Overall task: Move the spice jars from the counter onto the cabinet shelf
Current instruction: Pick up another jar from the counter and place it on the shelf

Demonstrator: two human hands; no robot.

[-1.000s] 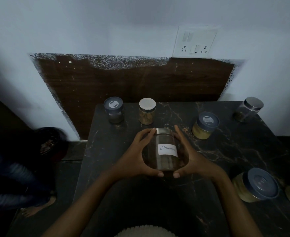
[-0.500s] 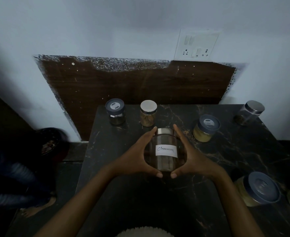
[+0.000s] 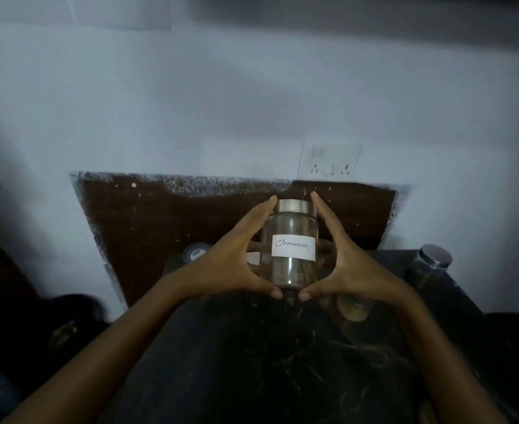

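A clear glass jar (image 3: pixel 292 240) with a silver lid and a white label reading "Cinnamon" is held upright above the dark marble counter (image 3: pixel 267 362). My left hand (image 3: pixel 230 264) cups its left side and my right hand (image 3: pixel 347 264) cups its right side, thumbs meeting under its base. Behind my left hand peeks a blue-lidded jar (image 3: pixel 194 253). A silver-lidded jar (image 3: pixel 429 264) stands at the counter's far right corner. Part of another jar (image 3: pixel 354 310) shows below my right hand. No cabinet shelf is in view.
A white wall with a socket plate (image 3: pixel 330 162) rises behind the counter, above a dark wooden panel (image 3: pixel 160 228). Dim floor and dark shapes lie at the left.
Both hands have lifted the cinnamon jar off the counter and raised it. The view has tilted upward, so the near jars at the right have left the frame.
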